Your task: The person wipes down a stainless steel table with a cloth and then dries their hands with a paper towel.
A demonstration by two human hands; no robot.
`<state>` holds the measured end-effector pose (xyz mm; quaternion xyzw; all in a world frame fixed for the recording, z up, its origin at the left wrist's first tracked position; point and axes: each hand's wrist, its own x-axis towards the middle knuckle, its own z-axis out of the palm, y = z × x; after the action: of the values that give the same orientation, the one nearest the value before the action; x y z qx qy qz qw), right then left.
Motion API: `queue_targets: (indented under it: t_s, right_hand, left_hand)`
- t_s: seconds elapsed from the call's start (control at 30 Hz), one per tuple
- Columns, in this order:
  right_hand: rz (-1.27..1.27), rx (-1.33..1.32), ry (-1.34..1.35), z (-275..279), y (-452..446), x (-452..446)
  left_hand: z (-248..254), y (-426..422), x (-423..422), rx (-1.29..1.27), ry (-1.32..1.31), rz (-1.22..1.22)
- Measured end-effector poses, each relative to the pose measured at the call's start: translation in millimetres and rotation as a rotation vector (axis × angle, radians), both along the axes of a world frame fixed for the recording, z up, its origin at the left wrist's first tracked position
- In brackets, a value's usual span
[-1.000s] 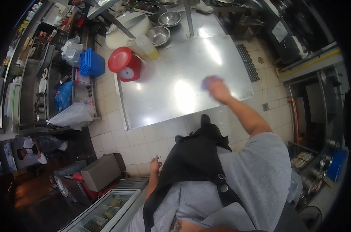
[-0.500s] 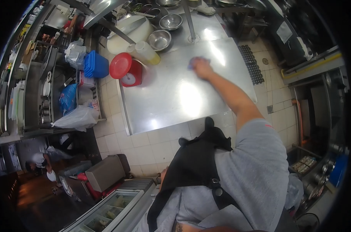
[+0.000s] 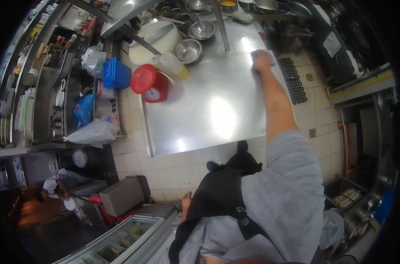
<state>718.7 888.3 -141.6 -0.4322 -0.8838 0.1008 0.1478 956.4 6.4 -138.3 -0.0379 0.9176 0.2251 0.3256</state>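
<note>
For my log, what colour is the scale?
The scale is red with a white dial, best seen in the head view.

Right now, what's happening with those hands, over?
Right hand holding bluish cloth, near right edge of steel table. Left hand low beside apron. Possible obstacle: metal post, left of the cloth.

The tiled floor [image 3: 169,174] is pale, with a black perforated mat [image 3: 293,80] lying at the upper right. Crowded metal shelves [image 3: 43,103] occupy the left side. At the lower left, the ground [image 3: 63,233] is dark and orange light [image 3: 30,213] shines there. A yellow pipe [image 3: 360,82] crosses the right side.
</note>
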Motion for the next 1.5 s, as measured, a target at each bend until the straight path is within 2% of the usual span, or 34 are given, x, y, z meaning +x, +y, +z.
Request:
queue_targets:
  t_s: [0.03,0.07,0.13,0.17,0.23,0.3,0.37,0.5,0.6,0.67,0.7,0.77,0.8,0.87,0.9,0.97,1.0,1.03,1.1,1.17,1.2,1.27,1.3,1.33,1.37,1.4,1.47,1.5]
  right_hand:
    - [0.095,-0.011,-0.054,-0.3,-8.1,-14.9]
    - [0.164,-0.101,0.005,52.7,-62.0,-8.2]
    - [0.471,-0.071,0.079,84.3,-142.2,-1.4]
    - [0.628,-0.046,0.170,53.2,-169.2,-0.5]
    - [0.853,-0.029,0.265,63.8,-244.7,30.7]
    - [0.949,-0.244,-0.027,122.5,-302.2,82.3]
    - [1.073,-0.163,0.163,82.6,-336.8,131.5]
    - [1.020,-0.167,0.103,98.2,-317.9,216.7]
    - [0.719,-0.065,0.000,109.2,-273.0,266.5]
    - [0.529,-0.057,-0.037,107.5,-237.4,285.5]
    - [0.456,-0.048,-0.047,102.6,-216.3,290.8]
    - [0.309,-0.012,-0.017,81.6,-176.1,284.8]
    - [0.231,-0.016,-0.044,82.1,-157.5,270.2]
    - [0.117,-0.005,-0.055,76.3,-119.8,232.3]
    - [0.079,0.012,-0.044,67.5,-98.6,211.8]
    - [0.029,-0.009,-0.015,60.1,-64.1,164.6]
    - [0.041,-0.010,-0.008,59.1,-49.0,141.9]
    - [0.046,-0.013,-0.021,58.6,-35.7,118.8]
    - [0.070,-0.015,-0.023,56.5,-14.4,72.1]
    - [-0.019,-0.014,-0.053,41.3,-0.9,31.3]
    - [0.009,0.064,0.005,29.8,-2.9,14.9]
    - [0.157,0.122,-0.050,55.0,-33.9,-5.2]
    - [0.269,-0.053,-0.147,81.2,-50.7,-14.7]
    - [0.364,-0.015,0.013,91.2,-79.8,-13.9]
    - [0.488,0.179,0.136,46.2,-90.6,-28.7]
    - [0.578,0.161,0.152,48.5,-101.1,-22.6]
    - [0.672,0.136,0.173,67.8,-111.7,-5.7]
    - [0.641,0.046,0.104,86.6,-97.9,8.9]
  left_hand:
    - [-14.6,-10.2,2.8,-0.101,0.177,-0.365]
    - [-18.2,-13.7,6.1,-0.106,0.217,-0.464]
    - [-20.9,-14.0,5.5,-0.066,0.123,-0.394]
    - [-22.3,-13.2,4.4,-0.052,0.075,-0.349]
    - [-26.3,-10.8,-2.6,-0.033,0.035,-0.339]
    - [-29.8,-11.7,-12.7,-0.029,0.032,-0.381]
    - [-32.1,-13.5,-21.3,-0.017,0.020,-0.407]
    - [-34.2,-5.9,-47.3,0.023,0.037,-0.387]
    - [-27.7,14.2,-60.5,0.094,0.129,-0.355]
    - [-13.8,32.4,-70.6,0.270,-0.256,0.411]
    - [-12.4,32.6,-71.0,0.268,-0.260,0.406]
    - [-16.9,27.1,-64.7,0.095,0.133,-0.345]
    - [-31.0,23.7,-64.3,0.096,0.138,-0.337]
    - [-55.4,18.6,-65.4,0.182,-0.194,0.148]
    - [-53.3,16.7,-61.5,0.185,-0.188,0.158]
    - [-48.6,11.3,-54.3,-0.009,0.090,-0.480]
    - [-44.8,9.7,-52.8,-0.013,0.096,-0.469]
    - [-39.0,8.0,-50.7,0.023,-0.019,-0.278]
    - [-16.8,18.8,-45.0,0.062,-0.121,-0.069]
    - [20.5,48.4,-41.3,0.158,-0.308,0.455]
    - [2.7,32.7,-33.8,0.186,-0.219,0.281]
    - [-34.7,0.9,-19.9,0.215,0.009,-0.050]
    - [-29.2,4.0,-14.6,0.149,0.028,-0.135]
    - [-13.6,15.6,-10.5,0.084,0.051,-0.218]
    - [1.6,28.4,-3.6,-0.055,0.090,-0.378]
    - [9.6,39.2,-1.7,-0.056,0.091,-0.373]
    - [21.6,47.6,-1.6,0.079,-0.273,0.315]
    - [21.9,45.9,-1.3,0.078,-0.273,0.320]
